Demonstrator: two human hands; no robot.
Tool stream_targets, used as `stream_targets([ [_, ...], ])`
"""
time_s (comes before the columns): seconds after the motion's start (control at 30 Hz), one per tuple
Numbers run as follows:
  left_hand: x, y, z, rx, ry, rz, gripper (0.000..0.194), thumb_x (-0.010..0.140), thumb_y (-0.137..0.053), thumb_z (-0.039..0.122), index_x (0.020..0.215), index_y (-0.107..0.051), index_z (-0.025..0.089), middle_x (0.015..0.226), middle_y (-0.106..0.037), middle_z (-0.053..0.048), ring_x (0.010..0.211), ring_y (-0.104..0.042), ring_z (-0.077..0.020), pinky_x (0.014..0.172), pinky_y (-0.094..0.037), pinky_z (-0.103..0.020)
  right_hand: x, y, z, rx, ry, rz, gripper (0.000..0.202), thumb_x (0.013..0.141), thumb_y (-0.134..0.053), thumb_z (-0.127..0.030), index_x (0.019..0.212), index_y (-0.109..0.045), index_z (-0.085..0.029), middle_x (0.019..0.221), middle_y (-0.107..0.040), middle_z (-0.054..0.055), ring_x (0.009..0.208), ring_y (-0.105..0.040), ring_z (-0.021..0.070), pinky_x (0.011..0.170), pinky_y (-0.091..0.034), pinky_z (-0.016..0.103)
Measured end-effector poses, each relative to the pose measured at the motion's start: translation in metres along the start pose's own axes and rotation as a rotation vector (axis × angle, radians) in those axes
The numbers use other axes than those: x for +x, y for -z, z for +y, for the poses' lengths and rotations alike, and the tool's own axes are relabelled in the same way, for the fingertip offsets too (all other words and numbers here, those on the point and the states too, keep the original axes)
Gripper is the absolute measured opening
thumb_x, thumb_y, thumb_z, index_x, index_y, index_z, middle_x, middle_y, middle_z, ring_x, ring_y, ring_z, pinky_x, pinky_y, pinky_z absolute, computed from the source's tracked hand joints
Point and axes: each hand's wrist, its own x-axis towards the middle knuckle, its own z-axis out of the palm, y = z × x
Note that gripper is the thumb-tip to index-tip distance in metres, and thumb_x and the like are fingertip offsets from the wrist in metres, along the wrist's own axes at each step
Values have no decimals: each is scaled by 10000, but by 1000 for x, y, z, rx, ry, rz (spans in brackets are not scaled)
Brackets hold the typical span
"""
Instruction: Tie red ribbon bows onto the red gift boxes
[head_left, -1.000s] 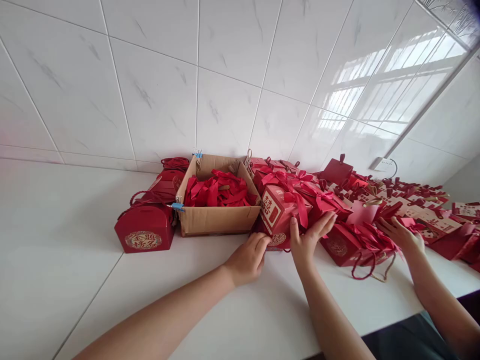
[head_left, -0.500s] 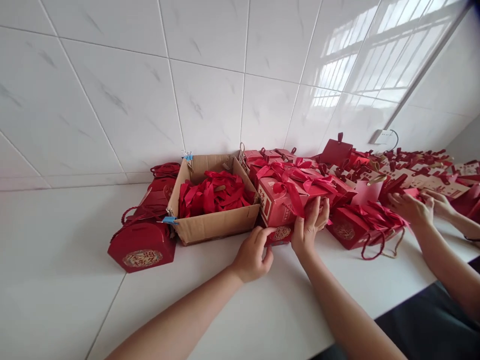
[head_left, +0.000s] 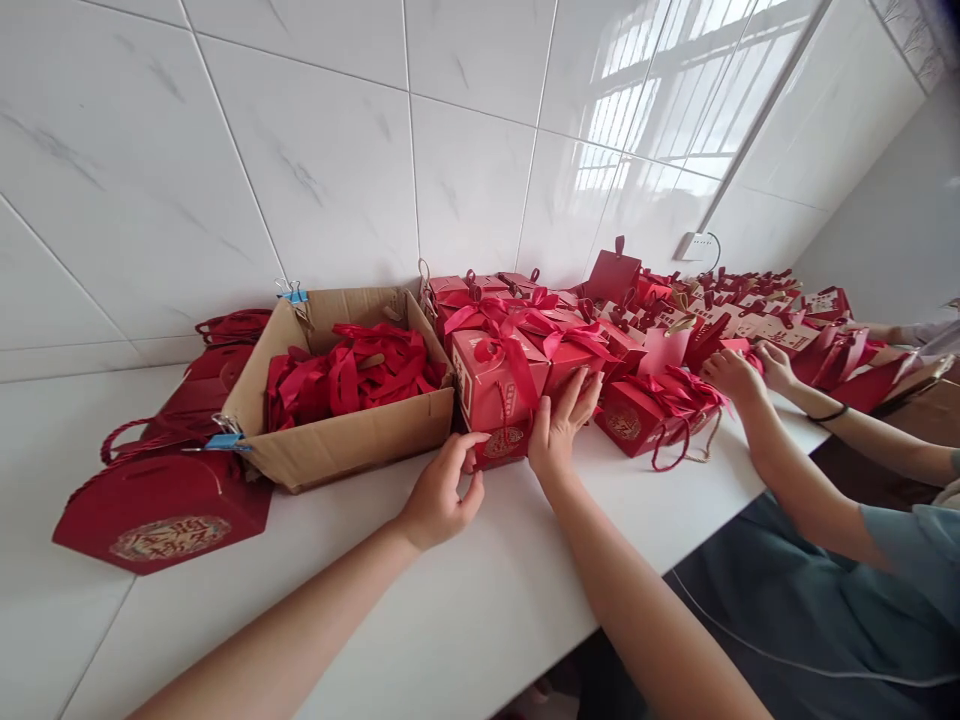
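Note:
A red gift box [head_left: 487, 375] with a ribbon bow sits on a darker red box [head_left: 504, 446] bearing a gold round print. My left hand [head_left: 444, 495] is by the lower box's left front corner, index finger at its side, thumb apart, other fingers curled; nothing is held. Flat against the front right side of the stack lies my right hand [head_left: 562, 430], fingers stretched out and touching the boxes. To the left is a cardboard box [head_left: 352, 440] filled with red ribbons [head_left: 352, 375]. Hands hide part of the lower box.
Red boxes with cord handles [head_left: 172, 510] stand at the left. More ribboned boxes [head_left: 637, 415] and many tagged ones crowd the counter [head_left: 465, 610] to the right. A co-worker's hands [head_left: 739, 375] work there. Tiled wall [head_left: 480, 190] rises behind.
The view has swung right, so everything sits further left. My right hand has slid lower on the stack. More of the lower box's front shows; my left hand stays at its corner.

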Motion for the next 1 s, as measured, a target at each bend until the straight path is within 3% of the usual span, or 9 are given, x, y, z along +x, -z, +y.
stream_targets([
  [0.13,-1,-1,1,23,38,-23,483,811,-475,107,1263,-359,232,785,-466,27,706,-505,-118,682,-457,-248,5,8,-6,16,51,15,637,974,-267,-356,1500,84,-282,1565,101,96,1438,90,308,1085,-99,650],
  [0.4,-3,-6,2,143,42,-12,513,799,-524,163,1263,-310,213,724,-472,40,673,-510,-129,641,-452,-247,-10,12,-36,104,238,-125,723,945,-318,-330,1497,129,-198,1554,101,153,1428,57,367,1044,-204,670],
  [0.67,-5,-7,8,229,47,-48,609,744,-590,223,1285,-310,208,776,-510,15,690,-520,-148,651,-452,-274,-10,15,-45,96,139,-172,646,931,-306,-393,1505,-106,-173,1531,-50,183,1423,11,362,1043,-163,672],
  [0.8,-6,-6,8,264,45,-47,620,738,-583,243,1294,-310,208,782,-510,25,691,-528,-143,660,-448,-276,7,31,-23,50,76,-68,675,911,-321,-416,1485,-150,-104,1512,-50,227,1416,31,376,1045,-123,671],
  [0.87,-6,-6,7,278,44,-42,615,745,-585,242,1297,-318,201,777,-514,31,686,-533,-136,659,-451,-271,18,48,1,-50,-43,17,773,866,-402,-449,1481,-130,-68,1503,-42,252,1401,27,406,1032,-114,682],
  [0.93,-6,-5,7,289,49,-34,603,762,-599,244,1302,-336,188,777,-532,31,680,-542,-131,663,-464,-275,25,69,30,-167,-163,-8,818,825,-482,-428,1489,-131,-105,1510,-52,229,1388,-17,416,1035,-121,669],
  [1.0,-6,-6,8,296,61,-28,509,818,-597,275,1277,-403,170,832,-576,4,708,-569,-135,682,-492,-299,27,90,58,-191,-205,-13,805,773,-546,-370,1463,-230,-103,1486,-135,238,1364,-76,436,1017,-139,678],
])
